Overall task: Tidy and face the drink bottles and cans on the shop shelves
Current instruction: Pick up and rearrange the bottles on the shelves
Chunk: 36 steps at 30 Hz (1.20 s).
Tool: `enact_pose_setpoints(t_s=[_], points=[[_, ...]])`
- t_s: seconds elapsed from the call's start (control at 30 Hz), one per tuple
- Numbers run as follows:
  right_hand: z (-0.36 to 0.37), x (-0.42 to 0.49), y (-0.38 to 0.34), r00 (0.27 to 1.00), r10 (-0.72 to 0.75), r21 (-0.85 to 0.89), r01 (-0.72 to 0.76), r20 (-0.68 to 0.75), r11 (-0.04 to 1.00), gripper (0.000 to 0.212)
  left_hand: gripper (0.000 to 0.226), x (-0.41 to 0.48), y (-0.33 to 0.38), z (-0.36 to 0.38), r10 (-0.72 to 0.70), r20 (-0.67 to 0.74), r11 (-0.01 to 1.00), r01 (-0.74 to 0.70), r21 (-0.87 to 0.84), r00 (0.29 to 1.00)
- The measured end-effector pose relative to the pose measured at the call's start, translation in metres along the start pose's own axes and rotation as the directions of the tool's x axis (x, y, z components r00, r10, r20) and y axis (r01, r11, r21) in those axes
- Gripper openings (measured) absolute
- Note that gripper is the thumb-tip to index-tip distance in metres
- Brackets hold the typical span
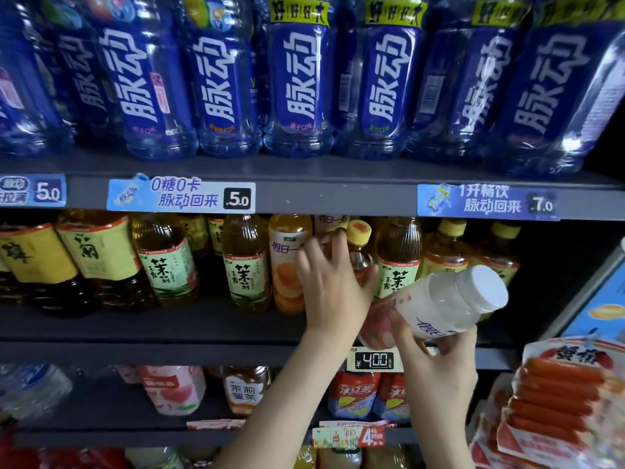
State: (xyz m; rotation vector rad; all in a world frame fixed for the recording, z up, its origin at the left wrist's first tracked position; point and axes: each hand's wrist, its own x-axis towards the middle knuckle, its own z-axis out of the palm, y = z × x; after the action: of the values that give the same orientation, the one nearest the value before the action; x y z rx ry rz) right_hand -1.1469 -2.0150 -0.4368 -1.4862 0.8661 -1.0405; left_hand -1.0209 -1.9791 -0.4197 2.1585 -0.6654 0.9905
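Two bare forearms rise from the bottom edge of the frame toward the middle shelf (169, 323), and both are cut off below the elbow. At left and centre of that shelf stand green-labelled jasmine tea bottles (169, 262), upright with their labels facing out. Right of them stands an orange drink bottle (287, 265).

The left hand (333, 292) is just right of the orange drink bottle, back to the camera and wrist bent upward. Its fingers are spread and slightly curved, reaching into the row. Its thumb lies against a yellow-capped tea bottle (360, 258). Motion blur smears the fingertips, and the palm covers the lower bodies of the bottles behind it. I cannot tell whether this hand grips anything or only touches.

A price tag (374, 360) reading 4.00 sits on the shelf edge between the two wrists.

The right hand (439, 363), at lower right of centre, is clamped from below on a white drink bottle (439, 306). The bottle is held in front of the shelf, tilted with its white screw cap (487, 289) toward the upper right. The left hand hides its base, and its label is only partly readable.

Blue drink bottles (297, 79) fill the upper shelf, their tops cropped by the frame. Sausage packs (558, 394) sit at the lower right, cut off at the edge.
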Motion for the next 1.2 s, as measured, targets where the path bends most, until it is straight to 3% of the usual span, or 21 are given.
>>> enact_pose_setpoints(t_s=[0.1, 0.23, 0.37, 0.5, 0.73, 0.9, 0.97, 1.07, 1.13, 1.2], points=[[0.000, 0.000, 0.002, 1.000, -0.022, -0.003, 0.022, -0.004, 1.000, 0.056, 0.056, -0.020, -0.004, -0.011, -0.012, 0.054, 0.937, 0.030, -0.348, 0.998], [0.007, -0.003, 0.002, 0.998, -0.036, 0.016, 0.035, 0.056, 0.999, 0.054, 0.058, -0.033, -0.021, -0.044, -0.165, 0.026, 0.852, 0.156, -0.499, 0.986], [0.034, -0.004, -0.004, 0.989, -0.061, 0.030, 0.058, 0.132, 0.998, 0.055, 0.065, -0.036, -0.044, -0.077, -0.282, -0.015, 0.833, 0.237, -0.501, 0.959], [0.071, 0.002, -0.012, 0.974, -0.137, -0.061, 0.150, 0.180, 0.987, 0.056, 0.071, -0.030, -0.064, -0.094, -0.351, 0.016, 0.796, 0.308, -0.522, 0.936], [0.106, 0.025, -0.013, 0.947, -0.191, -0.167, 0.238, 0.257, 0.957, 0.041, 0.056, -0.021, -0.087, -0.115, -0.413, 0.199, 0.661, 0.443, -0.606, 0.889], [0.098, 0.011, -0.023, 0.941, -0.051, -0.243, 0.138, 0.333, 0.960, 0.068, 0.050, -0.015, -0.098, -0.129, -0.444, 0.347, 0.612, 0.562, -0.556, 0.826], [0.087, -0.017, -0.029, 0.946, -0.073, -0.222, 0.148, 0.315, 0.964, 0.074, 0.047, -0.012, -0.103, -0.134, -0.432, 0.408, 0.605, 0.594, -0.530, 0.804], [0.081, -0.071, -0.043, 0.857, -0.111, -0.111, 0.191, 0.504, 0.975, 0.070, 0.046, -0.005, -0.116, -0.148, -0.433, 0.486, 0.621, 0.642, -0.450, 0.759], [0.091, -0.095, -0.048, 0.739, -0.040, -0.176, 0.212, 0.672, 0.961, 0.073, 0.051, 0.000, -0.126, -0.156, -0.444, 0.509, 0.646, 0.657, -0.389, 0.738], [0.108, -0.110, -0.049, 0.719, -0.008, -0.260, 0.262, 0.695, 0.929, 0.076, 0.056, 0.003, -0.134, -0.166, -0.476, 0.516, 0.653, 0.679, -0.335, 0.712]])
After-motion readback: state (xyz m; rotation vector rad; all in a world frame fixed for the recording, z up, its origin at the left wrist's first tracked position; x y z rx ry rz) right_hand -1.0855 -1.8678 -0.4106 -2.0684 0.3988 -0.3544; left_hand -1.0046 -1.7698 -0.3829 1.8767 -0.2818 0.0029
